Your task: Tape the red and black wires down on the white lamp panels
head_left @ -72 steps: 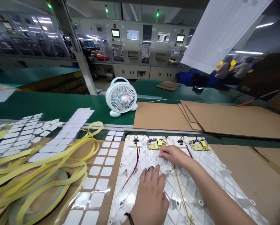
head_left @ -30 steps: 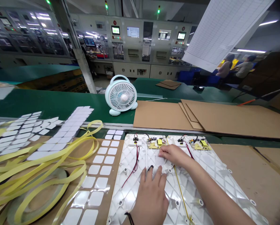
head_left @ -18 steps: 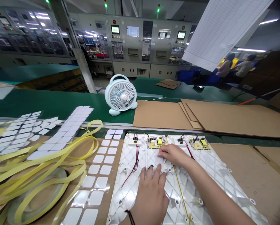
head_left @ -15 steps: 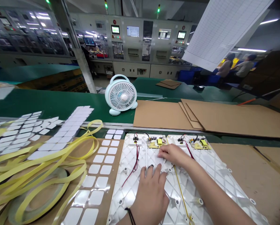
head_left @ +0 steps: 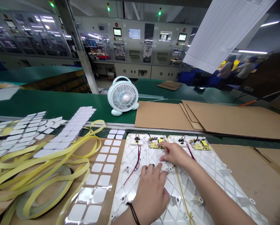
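A white ribbed plastic panel (head_left: 132,200) lies on the bench with my hands over it. Near its far edge sit a green-and-yellow circuit board (head_left: 156,143) and a second board (head_left: 200,144). My right hand (head_left: 174,154) reaches toward the left board, its fingertips just short of it and whatever lies under them hidden. My left hand (head_left: 151,190) rests flat on the panel with fingers apart, holding nothing. Beside it run red-and-black wires (head_left: 137,161). A yellow wire (head_left: 182,190) crosses the panel under my right forearm.
To the left lie a sheet of white square pads (head_left: 102,165), loose yellow tape strips (head_left: 36,175) and a tape roll (head_left: 43,193). Beyond stand a green conveyor (head_left: 48,107), a small fan (head_left: 123,97) and cardboard sheets (head_left: 224,120). Two people sit far right.
My right hand has slid toward the left circuit board, and the white patch under it earlier is now hidden. My left hand has shifted slightly. The whole view has shifted a little.
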A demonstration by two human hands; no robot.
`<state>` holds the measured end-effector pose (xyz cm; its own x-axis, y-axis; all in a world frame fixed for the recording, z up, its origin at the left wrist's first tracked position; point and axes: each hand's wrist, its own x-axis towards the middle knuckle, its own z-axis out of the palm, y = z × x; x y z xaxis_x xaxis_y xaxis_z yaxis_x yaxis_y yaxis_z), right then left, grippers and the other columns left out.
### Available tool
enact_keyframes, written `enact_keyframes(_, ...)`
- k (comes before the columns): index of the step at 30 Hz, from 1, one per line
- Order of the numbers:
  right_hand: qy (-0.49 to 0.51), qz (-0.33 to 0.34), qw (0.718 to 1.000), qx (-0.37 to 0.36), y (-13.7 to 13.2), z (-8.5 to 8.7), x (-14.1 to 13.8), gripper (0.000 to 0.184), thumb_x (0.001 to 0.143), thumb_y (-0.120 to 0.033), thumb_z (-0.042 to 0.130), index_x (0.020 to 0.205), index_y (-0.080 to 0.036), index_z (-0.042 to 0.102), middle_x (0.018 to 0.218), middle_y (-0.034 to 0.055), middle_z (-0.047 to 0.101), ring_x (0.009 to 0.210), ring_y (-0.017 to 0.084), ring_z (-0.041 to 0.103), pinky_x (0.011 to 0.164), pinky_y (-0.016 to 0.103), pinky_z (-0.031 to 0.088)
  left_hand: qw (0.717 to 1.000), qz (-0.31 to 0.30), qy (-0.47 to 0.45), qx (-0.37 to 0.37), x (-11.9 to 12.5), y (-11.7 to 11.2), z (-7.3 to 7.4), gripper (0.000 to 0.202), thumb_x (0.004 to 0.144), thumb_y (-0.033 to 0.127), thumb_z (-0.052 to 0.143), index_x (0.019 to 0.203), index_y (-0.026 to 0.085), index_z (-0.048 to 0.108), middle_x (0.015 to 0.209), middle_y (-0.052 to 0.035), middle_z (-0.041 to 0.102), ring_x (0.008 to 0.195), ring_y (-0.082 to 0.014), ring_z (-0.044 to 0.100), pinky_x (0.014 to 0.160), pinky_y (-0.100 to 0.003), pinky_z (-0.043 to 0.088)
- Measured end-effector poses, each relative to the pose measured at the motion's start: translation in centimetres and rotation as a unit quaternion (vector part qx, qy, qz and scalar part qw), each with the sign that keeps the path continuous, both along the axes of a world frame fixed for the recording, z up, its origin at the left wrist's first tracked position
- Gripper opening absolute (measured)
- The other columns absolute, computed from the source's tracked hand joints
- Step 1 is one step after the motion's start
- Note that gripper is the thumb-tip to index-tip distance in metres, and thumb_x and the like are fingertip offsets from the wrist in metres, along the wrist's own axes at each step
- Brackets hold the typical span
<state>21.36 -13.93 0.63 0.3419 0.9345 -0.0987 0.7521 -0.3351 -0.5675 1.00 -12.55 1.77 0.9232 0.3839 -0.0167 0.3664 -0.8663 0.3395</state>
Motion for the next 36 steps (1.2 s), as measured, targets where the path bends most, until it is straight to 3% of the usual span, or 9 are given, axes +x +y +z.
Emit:
enact_keyframes(6, -0.131, 0.066, 0.989, -0.001, -1.5, 2.0, -0.5, 0.03, 0.086, -0.017, 0.048, 0.098, -0.03, 0.071, 0.1, 0.0014, 0.069, 0.094, 0.021, 0.061, 0.074, 0.029, 0.041, 1.0, 0.011, 0.017, 0.012, 0.4, 0.6, 0.4, 0.048, 0.073, 0.039, 0.055, 0.116, 0.019, 0.054, 0.15, -0.0164, 0.029, 0.112, -0.0358, 0.043, 0.093, -0.054, 0.034)
enact_keyframes(11, -0.23, 0.133, 0.96, -0.085, -2.2, 2.3, -1.8, 0.045, 0.078, -0.005, 0.047, 0.109, -0.031, 0.067, 0.095, 0.0057, 0.067, 0.088, 0.024, 0.062, 0.065, 0.029, 0.039, 0.995, -0.009, 0.065, 0.076, 1.3, 0.6, 1.1, 0.061, 0.071, 0.049, 0.053, 0.121, 0.014, 0.052, 0.148, -0.0228, 0.029, 0.114, -0.0399, 0.043, 0.088, -0.053, 0.036)
enact_keyframes(17, -0.313, 0.172, 0.927, -0.117, -2.5, 2.2, -3.1, 0.037, 0.083, -0.009, 0.046, 0.113, -0.022, 0.063, 0.098, 0.011, 0.064, 0.088, 0.026, 0.061, 0.069, 0.031, 0.041, 0.984, -0.028, 0.088, 0.154, 2.7, 0.1, 0.1, 0.084, 0.069, 0.058, 0.054, 0.135, 0.006, 0.04, 0.144, -0.0295, 0.031, 0.122, -0.0421, 0.037, 0.088, -0.051, 0.034)
enact_keyframes(21, -0.304, 0.185, 0.926, -0.129, -2.5, 2.4, -3.5, 0.038, 0.083, -0.006, 0.042, 0.111, -0.018, 0.064, 0.1, 0.0139, 0.064, 0.089, 0.027, 0.062, 0.071, 0.032, 0.044, 0.982, -0.062, 0.094, 0.15, 3.4, 0.1, -0.1, 0.099, 0.061, 0.066, 0.06, 0.134, 0.002, 0.04, 0.136, -0.0293, 0.042, 0.122, -0.0423, 0.036, 0.096, -0.05, 0.029)
enact_keyframes(23, -0.292, 0.191, 0.928, -0.134, -2.9, 2.1, -3.2, 0.043, 0.079, -0.004, 0.042, 0.112, -0.019, 0.064, 0.102, 0.0141, 0.064, 0.091, 0.028, 0.063, 0.072, 0.033, 0.046, 0.985, -0.064, 0.093, 0.13, 2.6, 0.1, 0.4, 0.088, 0.065, 0.062, 0.059, 0.131, 0.005, 0.043, 0.132, -0.0272, 0.047, 0.12, -0.0403, 0.039, 0.096, -0.05, 0.03)
enact_keyframes(26, -0.249, 0.176, 0.949, -0.085, -4.5, 1.0, -1.8, 0.051, 0.077, -0.003, 0.04, 0.118, -0.025, 0.061, 0.116, 0.0116, 0.062, 0.103, 0.026, 0.06, 0.084, 0.034, 0.046, 0.992, -0.076, 0.029, 0.093, -1.5, -0.3, 2.4, 0.051, 0.078, 0.042, 0.053, 0.122, 0.015, 0.051, 0.126, -0.017, 0.054, 0.113, -0.0315, 0.048, 0.098, -0.047, 0.031)
enact_keyframes(30, -0.198, 0.145, 0.964, 0.1, -7.8, -0.4, -0.1, 0.039, 0.086, -0.02, 0.038, 0.119, -0.024, 0.058, 0.116, 0.0109, 0.06, 0.103, 0.026, 0.06, 0.086, 0.038, 0.048, 0.993, -0.054, -0.1, 0.005, -12.1, -0.6, 5.8, 0.031, 0.079, 0.031, 0.053, 0.109, 0.027, 0.056, 0.111, -0.0003, 0.062, 0.104, -0.0189, 0.053, 0.097, -0.033, 0.035)
enact_keyframes(33, -0.153, 0.151, 0.956, 0.198, -9.0, 0.1, -1.8, 0.032, 0.09, -0.035, 0.043, 0.117, -0.027, 0.057, 0.115, 0.009, 0.06, 0.105, 0.026, 0.058, 0.086, 0.04, 0.049, 0.993, 0.078, -0.092, 0.008, -21.3, 0.1, 7.2, 0.035, 0.065, 0.013, 0.053, 0.098, 0.024, 0.058, 0.097, -0.0002, 0.063, 0.093, -0.0187, 0.055, 0.09, -0.032, 0.038)
enact_keyframes(36, -0.116, 0.186, 0.949, 0.227, -8.4, 1.8, -7.3, 0.028, 0.09, -0.036, 0.046, 0.114, -0.029, 0.057, 0.113, 0.0077, 0.061, 0.104, 0.025, 0.058, 0.088, 0.041, 0.048, 0.971, 0.219, -0.014, 0.094, -28.4, 1.2, 6.7, 0.045, 0.059, 0.003, 0.049, 0.098, 0.023, 0.062, 0.099, -0.0024, 0.064, 0.098, -0.022, 0.054, 0.091, -0.036, 0.037)
